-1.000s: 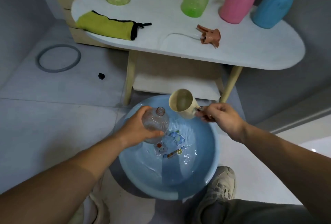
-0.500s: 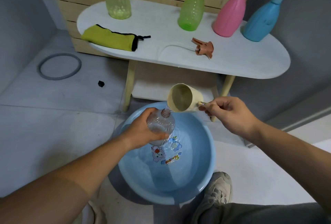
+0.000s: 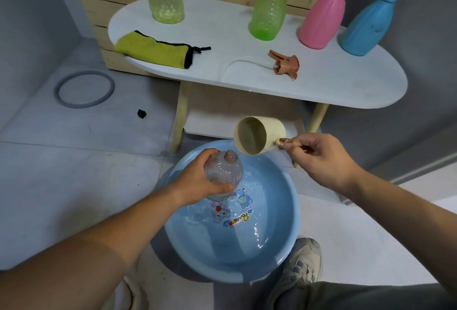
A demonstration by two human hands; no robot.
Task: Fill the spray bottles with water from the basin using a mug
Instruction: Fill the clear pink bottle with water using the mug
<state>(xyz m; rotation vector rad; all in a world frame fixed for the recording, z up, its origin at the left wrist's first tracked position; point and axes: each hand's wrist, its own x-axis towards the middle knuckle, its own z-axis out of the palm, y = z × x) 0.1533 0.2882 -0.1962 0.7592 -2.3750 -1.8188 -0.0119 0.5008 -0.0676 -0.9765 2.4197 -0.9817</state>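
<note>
1. Plastic, clear and thin, the bottle (image 3: pixel 223 173) is tilted over the blue basin (image 3: pixel 294 235), its open neck just under the lip of the mug (image 3: pixel 259 135).
2. Left hand (image 3: pixel 197 183) curls its fingers round the bottle's belly; right hand (image 3: pixel 319 156) pinches the mug's handle.
3. Wet, it will likely be slippery, yield to squeezing and grow heavier while filling: grip the belly firmly.

Bare forearms (image 3: pixel 99 247), beige trainers (image 3: pixel 303 262), seemingly grey-green trousers (image 3: pixel 358 297).
</note>
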